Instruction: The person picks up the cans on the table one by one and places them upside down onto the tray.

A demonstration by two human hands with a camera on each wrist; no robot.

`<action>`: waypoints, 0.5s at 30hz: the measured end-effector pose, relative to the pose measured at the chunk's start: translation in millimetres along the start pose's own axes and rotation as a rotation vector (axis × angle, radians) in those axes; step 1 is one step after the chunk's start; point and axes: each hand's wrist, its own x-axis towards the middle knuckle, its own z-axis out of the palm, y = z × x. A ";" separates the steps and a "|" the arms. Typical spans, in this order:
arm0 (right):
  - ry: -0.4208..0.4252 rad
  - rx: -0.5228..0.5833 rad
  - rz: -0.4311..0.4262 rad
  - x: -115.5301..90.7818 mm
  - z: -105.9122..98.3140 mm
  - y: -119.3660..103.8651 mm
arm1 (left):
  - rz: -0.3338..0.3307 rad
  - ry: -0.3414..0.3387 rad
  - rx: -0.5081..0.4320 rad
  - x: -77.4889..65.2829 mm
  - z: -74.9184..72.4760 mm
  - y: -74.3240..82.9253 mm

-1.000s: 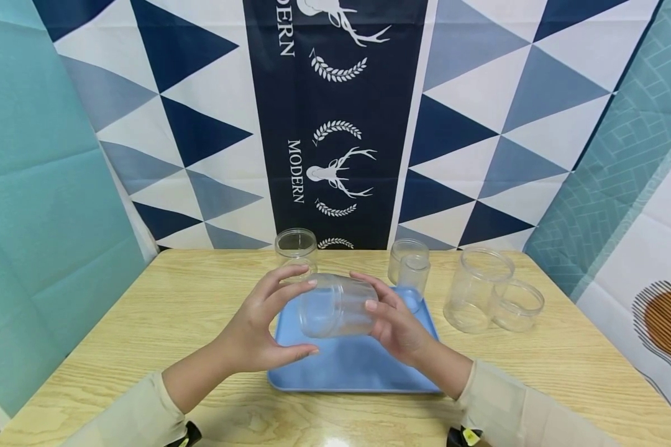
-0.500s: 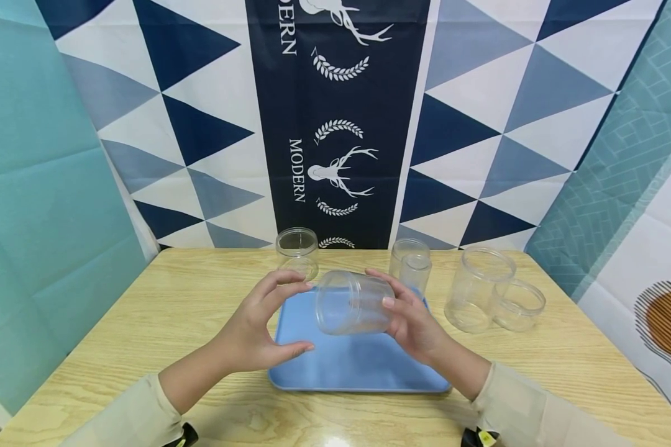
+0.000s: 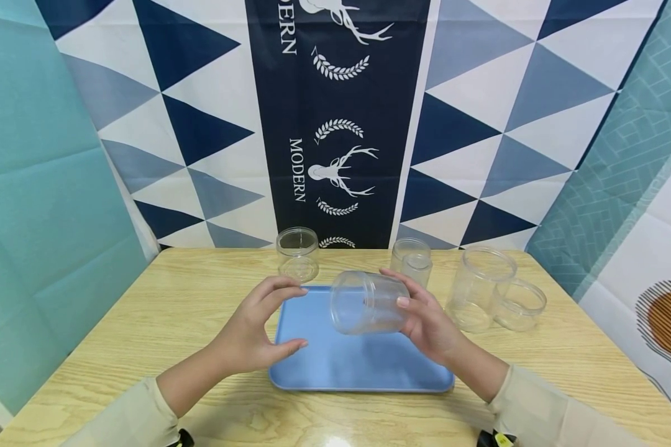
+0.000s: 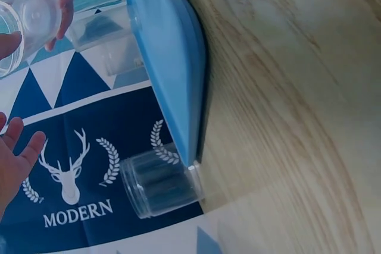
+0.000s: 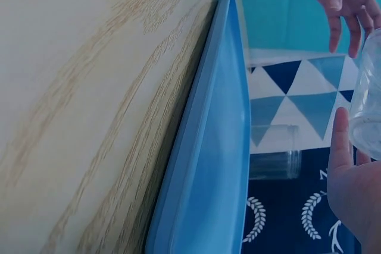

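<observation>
My right hand (image 3: 433,326) holds a clear plastic jar (image 3: 369,303) on its side above the blue tray (image 3: 363,372). The jar's wide end faces left, and a ridge runs round its middle. My fingers and thumb curl round its right end. To the left, my left hand (image 3: 254,332) hovers near the tray's left edge, thumb and fingers spread apart around nothing. A gap separates it from the jar. In the right wrist view the jar (image 5: 368,93) is partly cut off by the frame edge.
A clear jar (image 3: 297,251) stands behind the tray at left. Behind its right corner are two clear containers, a wider one (image 3: 402,248) and a narrower one (image 3: 418,270). Further right stand a large jar (image 3: 470,282) and a low round one (image 3: 522,310). A patterned cloth (image 3: 335,124) hangs behind.
My right hand has carried the jar to the right, away from the left hand. The left hand has shifted slightly left, its fingers still spread.
</observation>
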 end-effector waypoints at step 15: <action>-0.027 -0.035 -0.007 -8.5 -11.2 -5.6 | -0.108 -0.010 0.088 -15.1 0.7 -11.6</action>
